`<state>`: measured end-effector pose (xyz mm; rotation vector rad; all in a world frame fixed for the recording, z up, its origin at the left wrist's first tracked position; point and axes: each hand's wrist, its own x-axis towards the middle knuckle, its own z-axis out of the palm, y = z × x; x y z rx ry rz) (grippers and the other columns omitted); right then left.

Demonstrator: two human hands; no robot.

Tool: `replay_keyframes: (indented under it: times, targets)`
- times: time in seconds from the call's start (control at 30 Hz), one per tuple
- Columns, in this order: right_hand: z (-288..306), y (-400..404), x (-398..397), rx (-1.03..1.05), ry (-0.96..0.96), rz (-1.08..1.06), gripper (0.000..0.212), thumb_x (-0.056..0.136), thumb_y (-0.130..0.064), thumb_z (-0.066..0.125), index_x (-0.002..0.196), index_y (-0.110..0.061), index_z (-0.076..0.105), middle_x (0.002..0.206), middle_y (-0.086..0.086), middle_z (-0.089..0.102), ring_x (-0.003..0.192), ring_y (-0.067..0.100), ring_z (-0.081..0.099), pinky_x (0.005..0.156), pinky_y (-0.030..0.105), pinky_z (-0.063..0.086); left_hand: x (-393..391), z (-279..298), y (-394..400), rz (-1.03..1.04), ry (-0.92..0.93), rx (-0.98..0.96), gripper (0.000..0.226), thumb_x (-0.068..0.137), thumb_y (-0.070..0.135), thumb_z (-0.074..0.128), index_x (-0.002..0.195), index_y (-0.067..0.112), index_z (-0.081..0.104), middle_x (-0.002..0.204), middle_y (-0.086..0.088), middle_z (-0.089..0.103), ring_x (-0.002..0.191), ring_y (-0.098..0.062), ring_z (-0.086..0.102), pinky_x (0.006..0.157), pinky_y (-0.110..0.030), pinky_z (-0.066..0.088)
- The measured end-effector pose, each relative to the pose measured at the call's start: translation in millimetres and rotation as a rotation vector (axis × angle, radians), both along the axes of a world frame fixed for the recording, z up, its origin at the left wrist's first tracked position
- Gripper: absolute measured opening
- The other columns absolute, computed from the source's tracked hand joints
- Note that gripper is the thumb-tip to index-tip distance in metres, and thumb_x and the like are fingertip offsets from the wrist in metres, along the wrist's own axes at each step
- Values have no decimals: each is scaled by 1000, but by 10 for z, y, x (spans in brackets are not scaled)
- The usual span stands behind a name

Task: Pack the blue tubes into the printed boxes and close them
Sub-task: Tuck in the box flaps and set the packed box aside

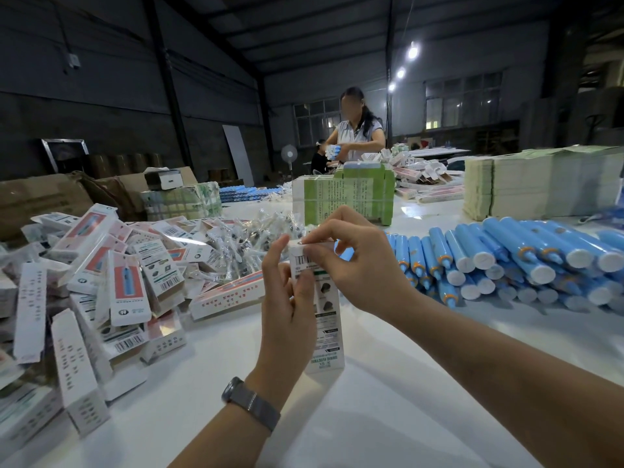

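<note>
Currently box (322,319) upright over table (388,417) | left hand (287,305) grips its side | right hand (358,261) pinches top flap | packed boxes (101,282) heaped left | blue tubes (506,265) piled right | flat cartons (344,197) behind

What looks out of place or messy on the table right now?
Nothing damaged. The printed boxes on the left lie in a jumbled heap, unlike the blue tubes lying roughly side by side on the right.
</note>
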<state>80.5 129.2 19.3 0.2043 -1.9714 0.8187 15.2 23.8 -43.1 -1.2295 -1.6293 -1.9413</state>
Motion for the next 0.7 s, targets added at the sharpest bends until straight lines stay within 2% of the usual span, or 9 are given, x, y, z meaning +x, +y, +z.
replay_keyframes:
  times: [0.13,0.2,0.27,0.33,0.4,0.5,0.57,0.63,0.7]
  targets:
    - [27,-20,5,40,22,-28,1,84,-8,76,85,-8,75,80,-11,53,76,-1,51,70,11,37,-13,-8,5,70,76,-22,41,95,48,43,130,68,35,92,24,57,86,-39,61,71,-65,51]
    - [31,-14,3,54,23,-31,0,84,-8,75,85,-8,75,80,-12,52,76,0,52,69,12,38,-22,-8,15,82,88,-22,40,96,47,43,130,67,35,92,29,56,84,-33,60,72,-63,51]
    - [26,-5,2,60,12,-25,1,85,-9,74,86,-9,75,83,-7,56,81,5,54,71,19,43,-31,-18,19,85,99,-17,39,97,47,44,130,66,36,93,32,57,83,-27,62,74,-63,53]
    - [13,-6,10,57,2,-4,2,87,-10,73,88,-10,74,89,-5,59,87,9,57,74,21,46,-37,-31,17,81,108,-7,38,97,47,45,129,65,37,91,28,58,86,-34,63,72,-65,52]
    - [2,-13,16,52,13,22,3,87,-9,72,90,-10,74,94,-6,63,92,8,60,77,17,47,-36,-28,17,76,112,7,38,97,46,45,129,64,38,93,10,62,86,-41,62,69,-66,52]
    - [6,-11,6,53,27,20,4,87,-7,72,90,-10,74,93,-5,68,90,11,64,78,30,54,-45,-16,20,73,96,9,38,97,45,45,130,63,38,100,-19,59,83,-45,62,67,-65,51]
    - [16,-7,-6,68,34,2,3,87,-8,72,88,-10,75,88,-6,67,85,11,63,75,35,53,-55,-19,18,63,87,9,39,96,46,45,130,64,37,99,-20,60,80,-44,63,65,-65,51]
    - [23,-13,-12,71,39,-5,3,87,-9,72,87,-11,75,85,-7,65,82,10,62,74,35,52,-61,-25,17,43,88,8,40,96,46,45,130,65,37,99,-11,61,81,-41,65,66,-64,52]
    - [29,-18,-16,69,46,-8,3,87,-10,72,86,-11,74,83,-11,63,80,8,62,73,32,51,-61,-19,17,25,88,4,41,95,46,45,130,65,37,101,-11,60,82,-42,65,67,-65,52]
